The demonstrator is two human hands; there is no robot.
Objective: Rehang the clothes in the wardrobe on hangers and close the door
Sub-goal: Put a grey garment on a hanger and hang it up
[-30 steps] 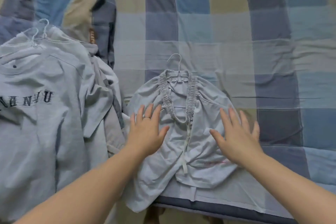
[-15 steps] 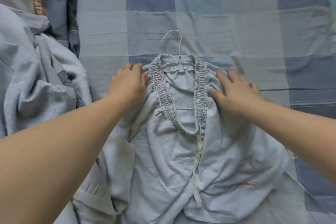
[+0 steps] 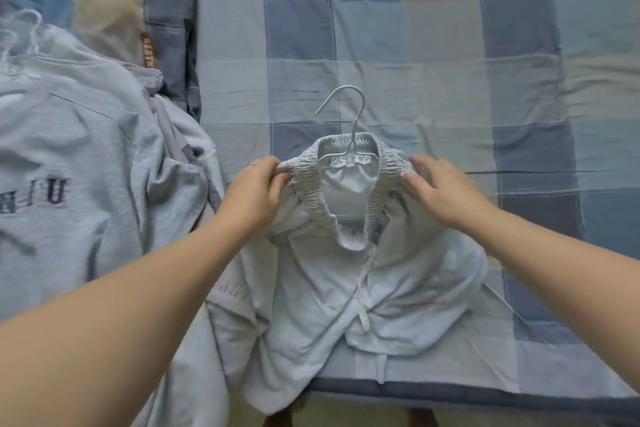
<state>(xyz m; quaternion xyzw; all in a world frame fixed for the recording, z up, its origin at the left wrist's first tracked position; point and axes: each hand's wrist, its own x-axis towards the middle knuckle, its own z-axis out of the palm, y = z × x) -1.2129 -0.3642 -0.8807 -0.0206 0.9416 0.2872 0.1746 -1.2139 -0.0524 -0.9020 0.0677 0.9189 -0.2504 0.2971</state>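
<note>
Roughly midway: left hand [image 3: 256, 198] and right hand [image 3: 446, 194] pinch the white top [image 3: 346, 288] by its neckline, around its hanger [image 3: 360, 114]. Hanging it up still remains, I judge.

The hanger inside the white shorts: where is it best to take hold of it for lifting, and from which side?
Grip the bare wire hook, coming from above at the far end. It alone sticks out past the elastic waistband; cloth hides most of the rest.
</note>
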